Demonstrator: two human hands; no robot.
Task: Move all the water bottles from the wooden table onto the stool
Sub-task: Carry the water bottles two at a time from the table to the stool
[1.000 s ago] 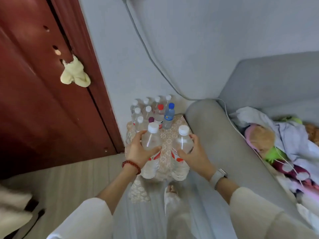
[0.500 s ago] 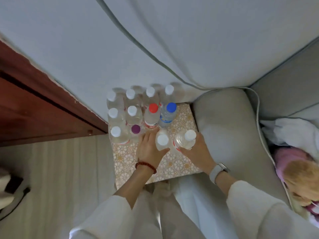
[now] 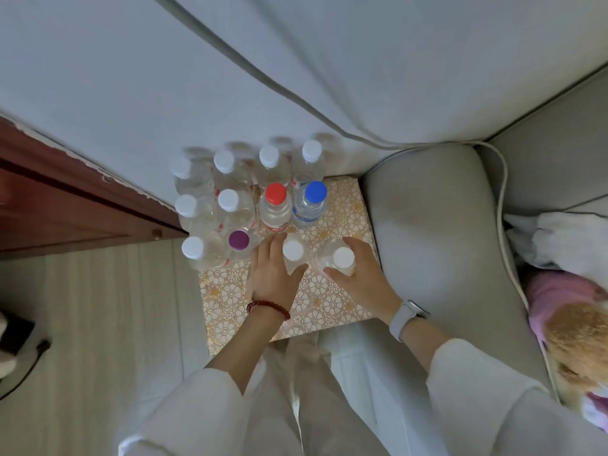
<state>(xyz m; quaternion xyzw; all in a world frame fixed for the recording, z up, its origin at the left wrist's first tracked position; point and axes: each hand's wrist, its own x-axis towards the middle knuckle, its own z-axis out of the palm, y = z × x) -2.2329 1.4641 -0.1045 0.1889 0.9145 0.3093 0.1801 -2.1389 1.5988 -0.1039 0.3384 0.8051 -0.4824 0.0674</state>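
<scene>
In the head view we look straight down on the stool (image 3: 329, 304), a square top with a gold-and-white flower-patterned cover, at mid-frame between a grey sofa arm (image 3: 437, 225) on the right and the wood-plank floor (image 3: 98, 324) on the left.

Our left hand (image 3: 273, 274) curls round a clear bottle with a white cap (image 3: 292, 250), thumb on its near side and fingers on its left flank. Our right hand (image 3: 362, 278) wraps a second white-capped bottle (image 3: 343, 257) from the right. Both bottles stand with their long axes pointing up at us, so we see mostly caps; they sit side by side, just apart, at the stool's middle. We judge both are down on the cover, though the bases are hidden.

The move ahead turns on this: each bottle lies directly under its own hand, and the other bottles stand just above in the frame. The red-capped bottle (image 3: 275, 194) and blue-capped bottle (image 3: 316, 191) are nearest; a purple cap (image 3: 239, 240) lies just left of our left fingers. Letting go should mean opening outward and lifting clear, so as not to knock them.

The bottles are thin clear plastic, ribbed, with smooth round screw caps. A beaded bracelet (image 3: 268, 307) circles the left wrist, a pale watch (image 3: 406, 319) the right.
</scene>
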